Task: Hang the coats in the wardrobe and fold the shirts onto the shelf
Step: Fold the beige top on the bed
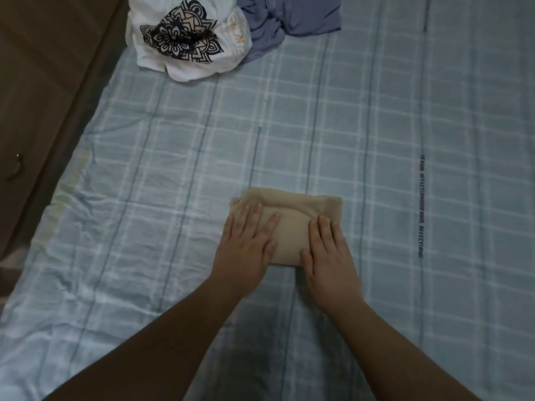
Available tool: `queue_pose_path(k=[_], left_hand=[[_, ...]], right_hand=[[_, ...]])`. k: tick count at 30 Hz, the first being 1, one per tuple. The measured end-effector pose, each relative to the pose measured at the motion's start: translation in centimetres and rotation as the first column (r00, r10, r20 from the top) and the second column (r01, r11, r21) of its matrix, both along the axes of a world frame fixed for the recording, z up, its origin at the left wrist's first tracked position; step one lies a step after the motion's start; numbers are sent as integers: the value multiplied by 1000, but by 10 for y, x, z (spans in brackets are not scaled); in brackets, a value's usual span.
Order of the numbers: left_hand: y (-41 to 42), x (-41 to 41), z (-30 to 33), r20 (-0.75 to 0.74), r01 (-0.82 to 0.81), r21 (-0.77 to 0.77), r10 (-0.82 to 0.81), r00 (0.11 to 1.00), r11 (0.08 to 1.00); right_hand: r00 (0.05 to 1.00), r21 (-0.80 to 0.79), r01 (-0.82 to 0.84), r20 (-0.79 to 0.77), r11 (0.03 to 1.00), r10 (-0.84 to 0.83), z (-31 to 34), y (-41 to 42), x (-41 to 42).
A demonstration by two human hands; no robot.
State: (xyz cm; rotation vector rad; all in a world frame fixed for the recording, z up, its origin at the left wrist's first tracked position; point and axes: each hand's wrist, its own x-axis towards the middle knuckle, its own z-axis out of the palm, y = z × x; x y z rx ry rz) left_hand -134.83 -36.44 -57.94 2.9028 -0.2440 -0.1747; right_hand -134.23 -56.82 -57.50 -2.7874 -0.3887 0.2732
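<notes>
Tan, folded small, the shirt [292,224] lies mid-bed toward the near edge of the checked sheet [376,111], left hand [246,244] and right hand [327,253] flat with fingers straight on it, gripping nothing, seemingly pressing the folds so they hold.

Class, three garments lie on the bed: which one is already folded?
The beige shirt, a neat rectangle under both flat hands; the white printed shirt and the blue-grey garment lie crumpled.

The top edge cut off the white shirt [185,39] and blue shirt [289,18]. Both hands hid much of the tan shirt [292,230]. Sheet lettering [421,206] was unreadable.
</notes>
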Motion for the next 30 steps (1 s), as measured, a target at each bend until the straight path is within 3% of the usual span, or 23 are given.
queue_pose_path(k=[2, 3, 5, 6, 8, 9, 10, 13, 16, 19, 21, 25, 30], left_hand=[[3, -1, 0, 22, -75, -151, 79, 997, 986], [3, -3, 3, 32, -179, -260, 194, 981, 949], [-1, -5, 18, -18, -464, -441, 510, 860, 768], [-4, -3, 28, -119, -605, -488, 639, 760, 629], [-4, 2, 36, -419, -832, -447, 744, 520, 330], [0, 6, 35, -552, -897, -375, 721, 418, 233], [3, 11, 34, -643, -929, -321, 677, 359, 187], [16, 20, 29, -788, -951, -306, 551, 275, 37], [24, 21, 25, -858, -930, -358, 422, 292, -85], [22, 6, 45, -906, -899, -385, 269, 326, -209], [21, -10, 65, -904, -878, -408, 248, 349, -251], [42, -49, 128, -887, -791, -460, 245, 391, -403], [110, -141, 230, -798, -658, -603, 338, 499, -451]], right_hand=[[997, 179, 77, 16, 981, -82, 0, 3, -2], [980, 321, 194, -32, 927, -194, 5, 5, -1], [869, 534, 478, -172, 697, -464, 15, 6, 0], [781, 549, 603, -259, 578, -568, 19, 5, 2], [574, 402, 817, -504, 412, -646, 26, 4, 12], [480, 295, 876, -608, 381, -633, 30, 5, 18], [424, 210, 896, -671, 392, -608, 31, 4, 23], [412, 149, 871, -739, 468, -532, 28, -2, 39], [355, 183, 897, -840, 402, -410, 31, -8, 48], [313, 271, 941, -925, 205, -216, 53, -10, 41], [303, 285, 947, -946, 147, -117, 73, -7, 32], [433, 418, 882, -901, 219, -27, 138, 14, 9], [603, 586, 720, -793, 371, 83, 233, 78, -43]])
